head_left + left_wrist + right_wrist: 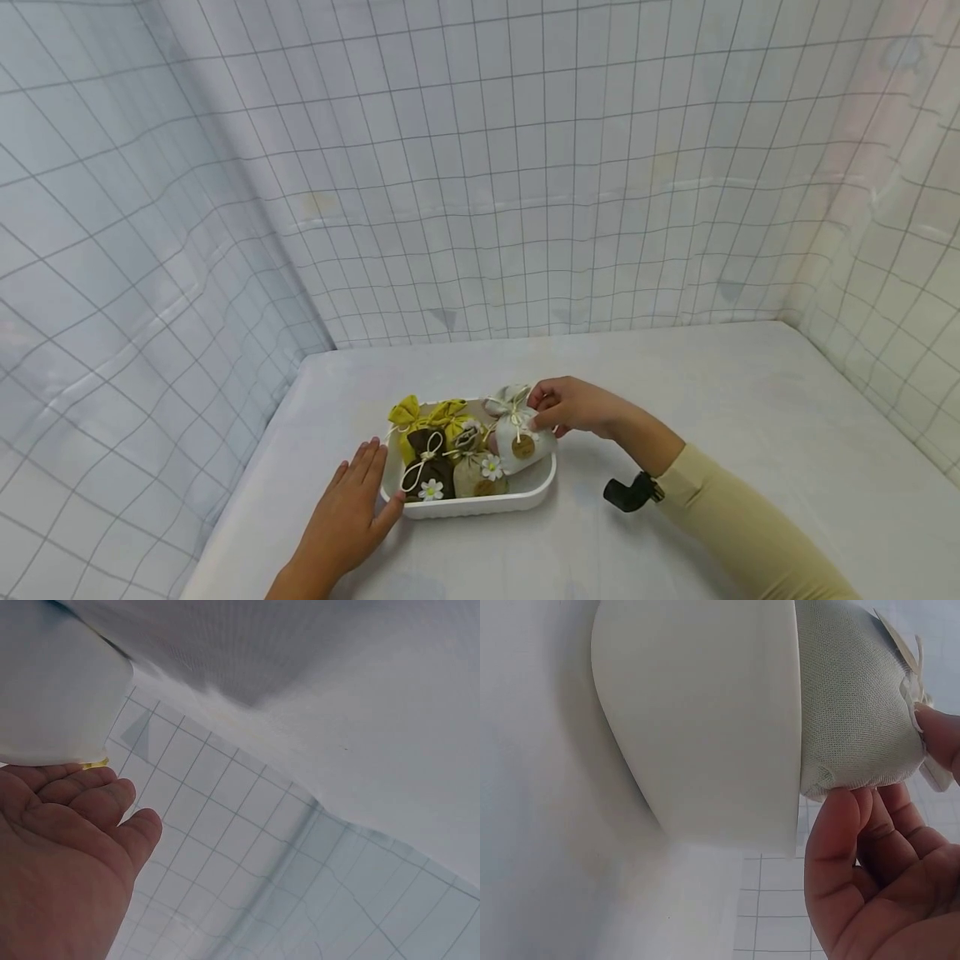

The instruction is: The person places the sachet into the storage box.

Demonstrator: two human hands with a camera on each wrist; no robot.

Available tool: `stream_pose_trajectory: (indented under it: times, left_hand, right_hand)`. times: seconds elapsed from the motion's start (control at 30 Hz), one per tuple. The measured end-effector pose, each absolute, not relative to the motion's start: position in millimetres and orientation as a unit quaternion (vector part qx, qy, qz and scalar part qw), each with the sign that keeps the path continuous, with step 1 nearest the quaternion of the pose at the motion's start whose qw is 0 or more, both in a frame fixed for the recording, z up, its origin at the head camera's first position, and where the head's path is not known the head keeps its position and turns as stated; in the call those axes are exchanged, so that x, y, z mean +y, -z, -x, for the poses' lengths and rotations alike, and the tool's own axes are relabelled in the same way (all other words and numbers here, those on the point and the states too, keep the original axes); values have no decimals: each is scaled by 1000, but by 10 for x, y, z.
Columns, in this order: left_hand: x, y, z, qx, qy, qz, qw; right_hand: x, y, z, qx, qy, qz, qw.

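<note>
A white oval-ended tray [480, 506] holds several small drawstring pouches. Toward its back left are yellow pouches [406, 412]; in front lie a dark brown pouch [442, 477] and a beige pouch [467, 477], both with white flowers. My right hand [576, 407] pinches a pale grey-white pouch [506, 442] at the tray's right end, partly above the rim. In the right wrist view, thumb and fingers grip this pouch [855, 697] beside the tray wall [697, 727]. My left hand [348, 508] rests with extended fingers against the tray's left end; the left wrist view shows its fingertips touching the wall [60, 690].
The tray stands on a white-covered table [630, 367]. White curtains with a dark grid [480, 208] enclose the back and both sides. A black angled device [628, 493] is attached at the right wrist, near the beige sleeve [742, 525].
</note>
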State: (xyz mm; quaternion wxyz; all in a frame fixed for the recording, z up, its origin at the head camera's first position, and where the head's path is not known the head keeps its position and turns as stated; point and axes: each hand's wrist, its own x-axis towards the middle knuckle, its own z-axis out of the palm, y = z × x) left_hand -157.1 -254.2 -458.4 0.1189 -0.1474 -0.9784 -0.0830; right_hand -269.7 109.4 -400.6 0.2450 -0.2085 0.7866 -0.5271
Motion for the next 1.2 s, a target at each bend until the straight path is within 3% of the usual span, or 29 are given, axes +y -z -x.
stream_pose_trajectory:
  times: [1.2]
  left_hand:
    - [-2533,4576,1579,-980,76,145,113]
  right_hand:
    - [909,4059,2637,823,460,253,219]
